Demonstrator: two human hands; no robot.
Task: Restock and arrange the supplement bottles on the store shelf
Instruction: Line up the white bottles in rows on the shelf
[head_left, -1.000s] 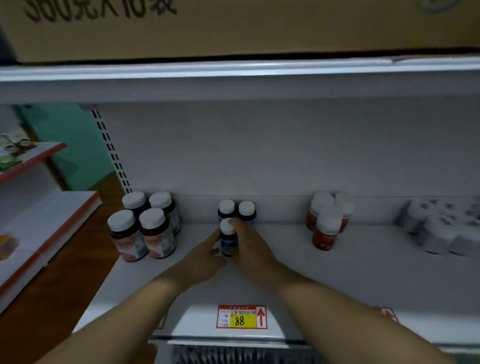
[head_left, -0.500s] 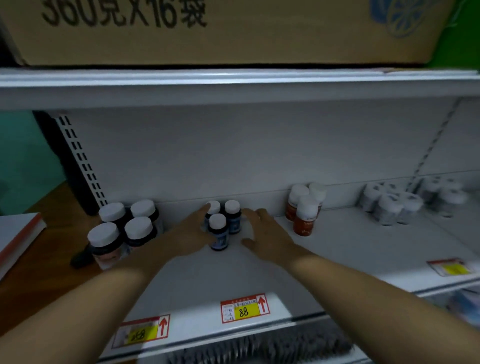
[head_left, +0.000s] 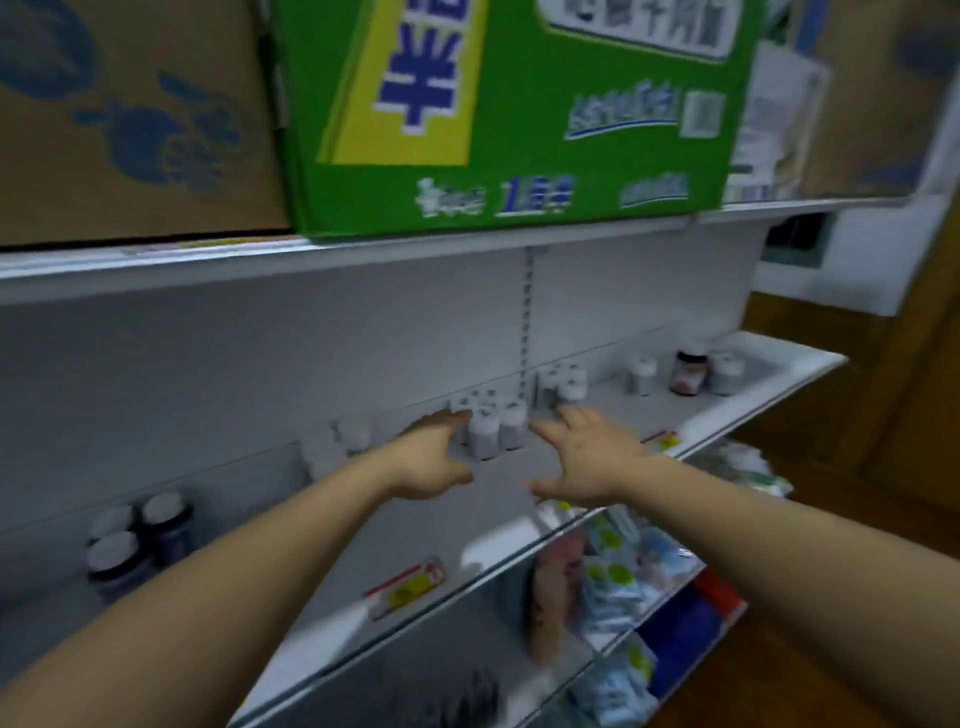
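Bracketing the cluster of bottles (head_left: 492, 428) near the back edge of the shelf (head_left: 493, 514), my left hand (head_left: 428, 460) and right hand (head_left: 584, 462) are spread open, holding nothing. I should press in evenly from both sides, low on the bottles, so none tips.

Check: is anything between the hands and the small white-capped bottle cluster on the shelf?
Nothing visible. The left hand has its fingertips at the left side of the cluster; the right hand is open just right of it, with only bare shelf between. Another bottle group stands farther back, out of the way.
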